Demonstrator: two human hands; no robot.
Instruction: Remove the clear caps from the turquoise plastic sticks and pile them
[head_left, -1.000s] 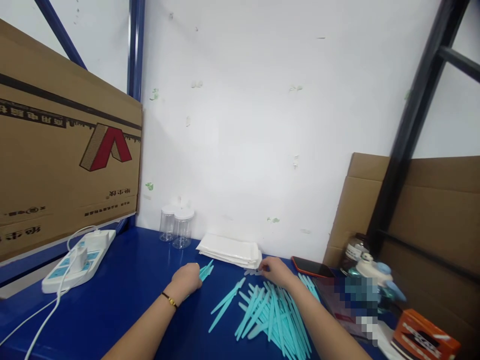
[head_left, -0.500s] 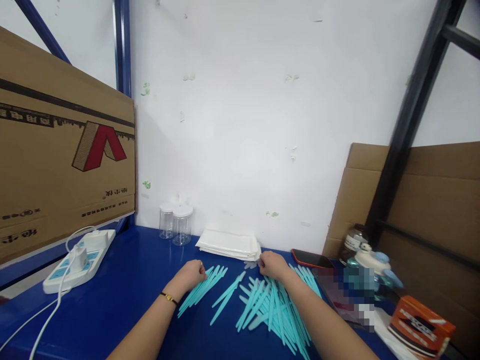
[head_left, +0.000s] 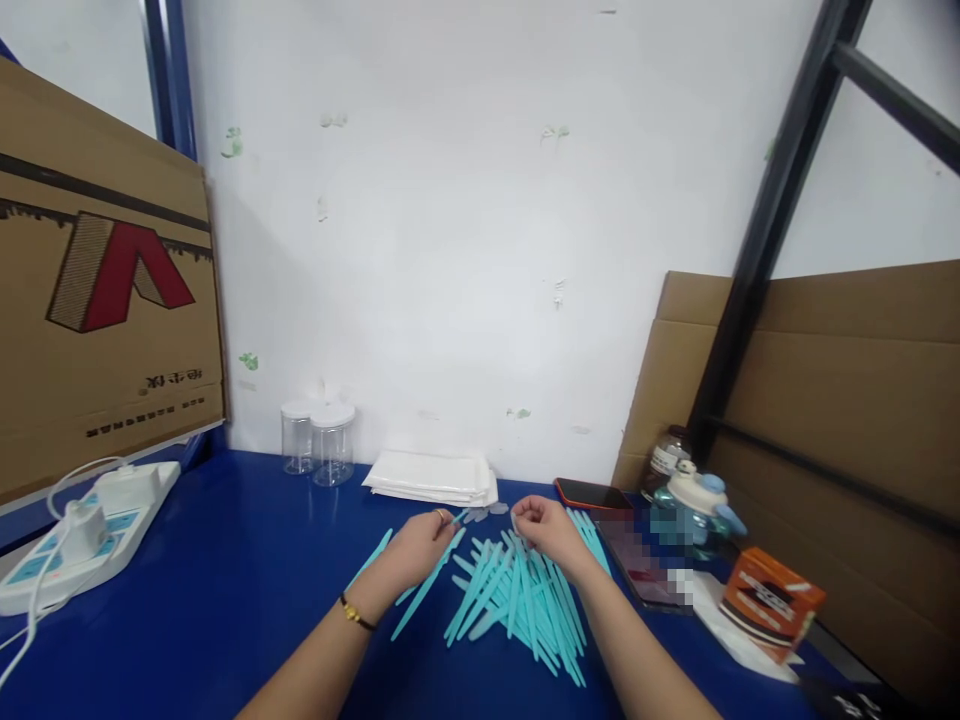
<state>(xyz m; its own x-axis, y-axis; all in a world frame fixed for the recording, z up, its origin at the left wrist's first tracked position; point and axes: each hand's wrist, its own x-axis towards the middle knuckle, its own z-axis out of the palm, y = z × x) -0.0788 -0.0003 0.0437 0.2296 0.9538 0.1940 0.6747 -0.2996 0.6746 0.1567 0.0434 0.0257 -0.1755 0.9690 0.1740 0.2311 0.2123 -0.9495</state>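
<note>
My left hand (head_left: 421, 548), wearing a ring and a bracelet, is closed around a slim teal stick (head_left: 460, 516) whose tip pokes out past the fingers. It looks like an eyebrow razor. My right hand (head_left: 546, 528) is pinched over the top of a heap of similar teal sticks (head_left: 517, 605), with a pale translucent piece (head_left: 515, 522) between its fingertips. Small translucent caps (head_left: 486, 512) lie between the hands, near the white stack. A few sticks (head_left: 427, 590) lie beside and partly under my left hand. More sticks (head_left: 589, 535) lie right of my right hand.
White flat packets (head_left: 431, 478) and two clear lidded jars (head_left: 332, 445) stand along the wall. A white power strip (head_left: 90, 535) is at left. To the right are a phone (head_left: 592, 493), a dark flat item (head_left: 645, 570), a bottle (head_left: 694, 505) and an orange box (head_left: 772, 600).
My left hand has moved right, from the left row of sticks toward the loose caps, with a stick in it. The view has turned slightly right. My right hand stays over the heap.
</note>
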